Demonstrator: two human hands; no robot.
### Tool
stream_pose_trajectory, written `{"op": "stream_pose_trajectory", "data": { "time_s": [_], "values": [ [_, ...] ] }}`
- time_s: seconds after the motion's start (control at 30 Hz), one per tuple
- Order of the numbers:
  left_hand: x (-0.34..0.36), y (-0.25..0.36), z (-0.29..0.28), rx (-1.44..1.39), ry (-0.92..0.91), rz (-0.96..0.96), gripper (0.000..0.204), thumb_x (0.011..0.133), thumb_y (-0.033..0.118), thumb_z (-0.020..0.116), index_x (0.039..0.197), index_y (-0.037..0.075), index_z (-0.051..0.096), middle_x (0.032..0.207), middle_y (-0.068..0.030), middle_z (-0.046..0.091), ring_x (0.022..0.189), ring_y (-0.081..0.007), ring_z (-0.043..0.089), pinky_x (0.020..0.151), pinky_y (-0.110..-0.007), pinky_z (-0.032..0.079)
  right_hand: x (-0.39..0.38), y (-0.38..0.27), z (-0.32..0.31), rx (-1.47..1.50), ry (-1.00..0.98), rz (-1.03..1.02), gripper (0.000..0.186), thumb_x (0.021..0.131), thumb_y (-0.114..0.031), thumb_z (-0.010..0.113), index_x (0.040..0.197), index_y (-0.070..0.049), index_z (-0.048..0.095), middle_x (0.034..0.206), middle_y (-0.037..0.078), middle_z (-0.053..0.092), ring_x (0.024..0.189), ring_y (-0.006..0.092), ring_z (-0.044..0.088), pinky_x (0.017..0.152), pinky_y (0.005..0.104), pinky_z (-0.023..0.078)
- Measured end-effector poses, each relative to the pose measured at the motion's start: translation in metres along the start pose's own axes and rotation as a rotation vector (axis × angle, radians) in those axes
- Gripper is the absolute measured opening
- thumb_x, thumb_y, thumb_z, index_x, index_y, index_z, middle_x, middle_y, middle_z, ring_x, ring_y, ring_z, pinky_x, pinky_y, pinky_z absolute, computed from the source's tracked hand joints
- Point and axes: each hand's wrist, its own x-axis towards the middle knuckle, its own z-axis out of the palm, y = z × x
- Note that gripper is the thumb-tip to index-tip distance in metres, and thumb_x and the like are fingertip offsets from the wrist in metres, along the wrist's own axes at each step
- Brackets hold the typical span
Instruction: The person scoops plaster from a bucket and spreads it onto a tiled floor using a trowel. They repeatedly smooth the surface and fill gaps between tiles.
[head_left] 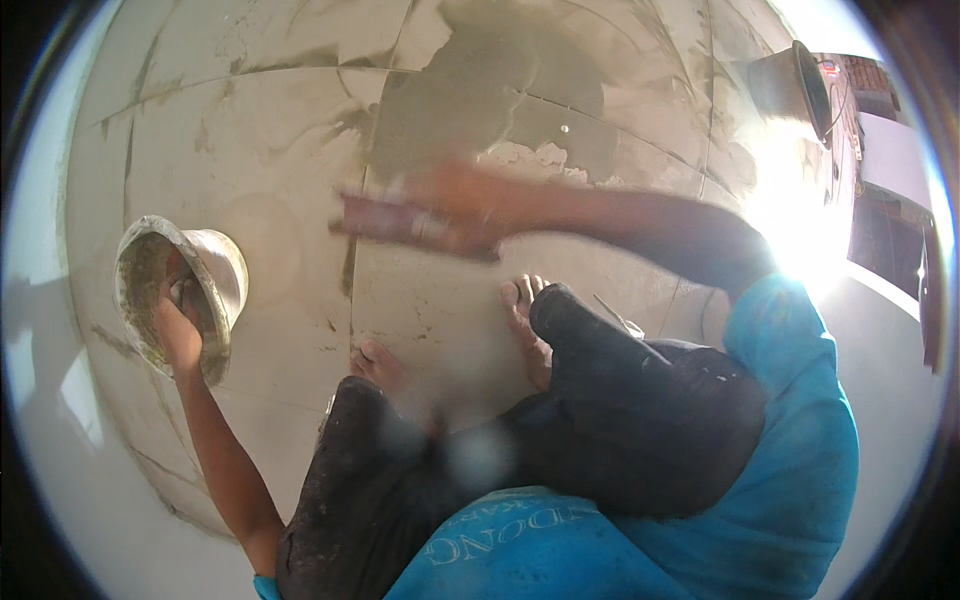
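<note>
On the left, my left hand point(178, 318) reaches down into a pale, stained bucket point(222, 262) that is tilted or appears so at the rim of the view. Its fingers look curled inside the bucket, and what they hold is too dark to make out. My right arm stretches across the middle, over the tiled floor point(430, 290). Motion smears my right hand point(465, 210), which is closed round a long, flat, reddish-brown block point(385, 219). Whether the block touches the tiles cannot be told.
A damp grey patch point(480, 90) with ragged pale residue point(535, 155) spreads over the far tiles. At the far right stands another bucket point(790, 88), beside strong sunlight. My bare feet point(527, 325) are on the floor just nearer than my right arm. A white wall point(35, 250) borders the left.
</note>
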Motion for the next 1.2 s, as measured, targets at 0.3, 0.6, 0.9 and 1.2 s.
{"op": "stream_pose_trajectory", "data": {
  "time_s": [0.3, 0.6, 0.9, 1.2],
  "values": [
    [-0.006, 0.049, -0.016, -0.134, -0.17, -0.03, 0.034, 0.093, 0.024, 0.053, 0.119, 0.002, 0.057, 0.112, -0.0185, 0.063, 0.107, -0.0328, 0.059, 0.092, -0.04, 0.042, 0.06, -0.022, 0.076, 0.298, -0.064, 0.62, 0.038, 0.087, -0.037, 0.052, 0.108, -0.006, 0.057, 0.097, 0.021, 0.065, 0.085, 0.039, 0.064, 0.072, 0.0469, 0.053],
    [-0.011, 0.033, -0.027, -0.015, -0.177, -0.118, 0.036, 0.095, 0.026, 0.053, 0.117, -0.002, 0.056, 0.111, -0.0208, 0.062, 0.107, -0.0358, 0.058, 0.092, -0.041, 0.041, 0.054, 0.042, 0.012, 0.245, 0.466, 0.75, 0.044, 0.082, -0.037, 0.059, 0.115, -0.008, 0.056, 0.103, 0.017, 0.064, 0.095, 0.0337, 0.063, 0.081, 0.043, 0.051],
    [0.0, 0.005, -0.018, 0.182, -0.113, -0.144, 0.029, 0.094, 0.021, 0.054, 0.116, 0.002, 0.058, 0.109, -0.0247, 0.062, 0.105, -0.0397, 0.058, 0.089, -0.043, 0.043, 0.004, 0.05, -0.03, 0.143, 0.388, 0.706, 0.057, 0.082, -0.04, 0.058, 0.13, -0.012, 0.045, 0.106, 0.019, 0.062, 0.094, 0.0343, 0.064, 0.071, 0.0424, 0.054],
    [0.01, 0.011, -0.004, -0.119, -0.016, 0.119, 0.03, 0.094, 0.019, 0.052, 0.117, 0.001, 0.058, 0.111, -0.0201, 0.063, 0.106, -0.0344, 0.059, 0.091, -0.04, 0.043, -0.002, -0.039, 0.095, 0.411, -0.062, 0.539, 0.034, 0.086, -0.032, 0.052, 0.112, -0.011, 0.057, 0.099, 0.02, 0.064, 0.089, 0.0399, 0.062, 0.075, 0.0468, 0.051]
  ]
}}
